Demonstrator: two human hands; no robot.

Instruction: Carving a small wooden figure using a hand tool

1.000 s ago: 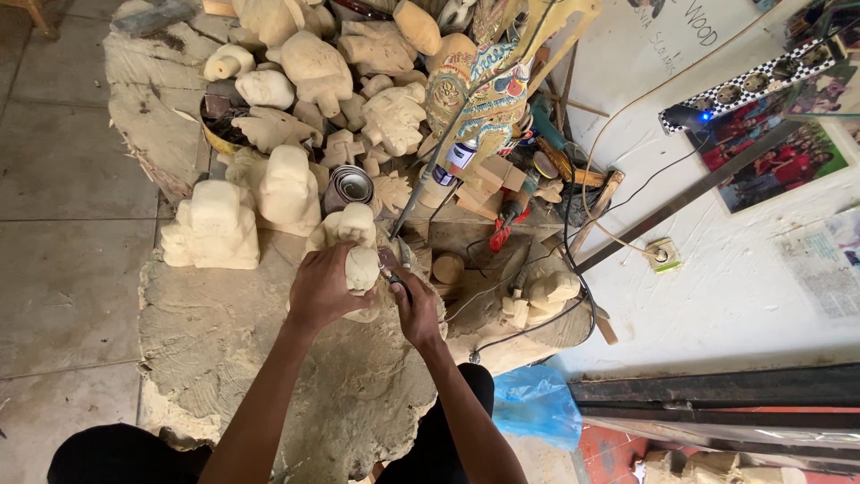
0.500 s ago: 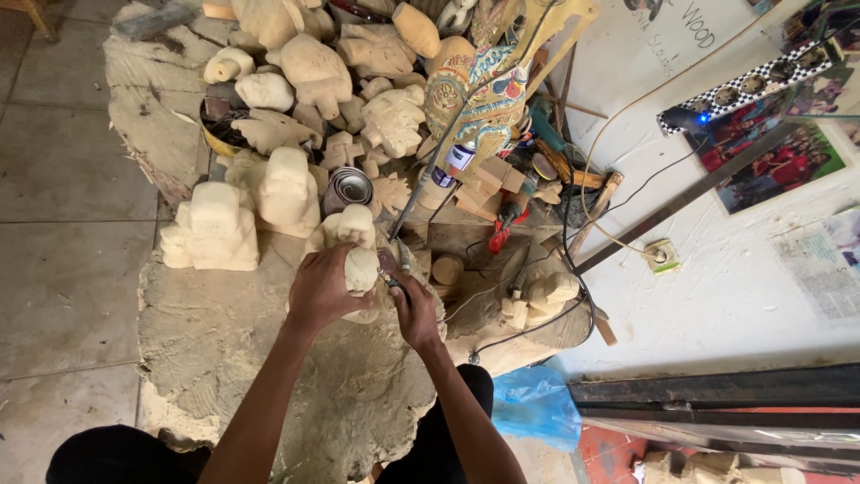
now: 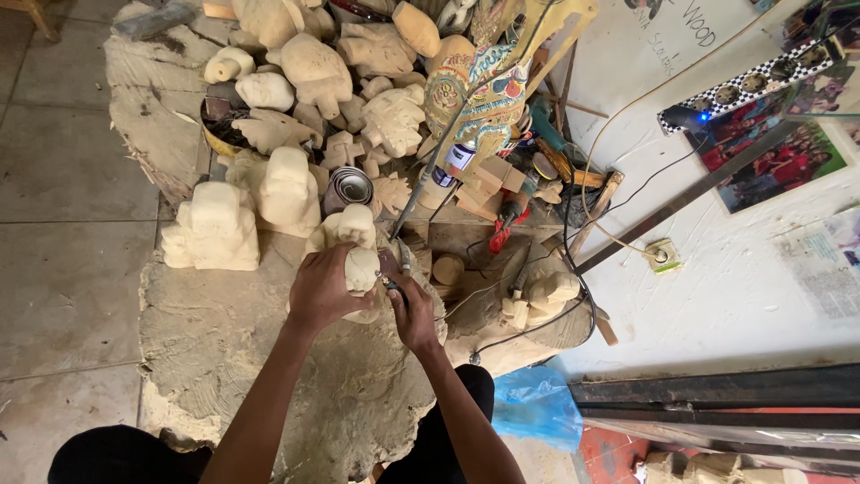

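Note:
My left hand (image 3: 321, 291) grips a small pale wooden carving (image 3: 361, 269) and holds it against the rough wooden work slab (image 3: 224, 358). My right hand (image 3: 414, 314) is closed around a slim carving tool (image 3: 394, 285) whose tip touches the carving's right side. Just behind the held piece stands another pale carved figure (image 3: 345, 229).
Several unpainted carved figures (image 3: 215, 229) crowd the slab's far side, with a metal tin (image 3: 349, 186), a painted carved figure (image 3: 479, 85), wood blocks and cables. A white wall with a socket (image 3: 661, 255) is at right. A blue plastic bag (image 3: 537, 408) lies by my knee.

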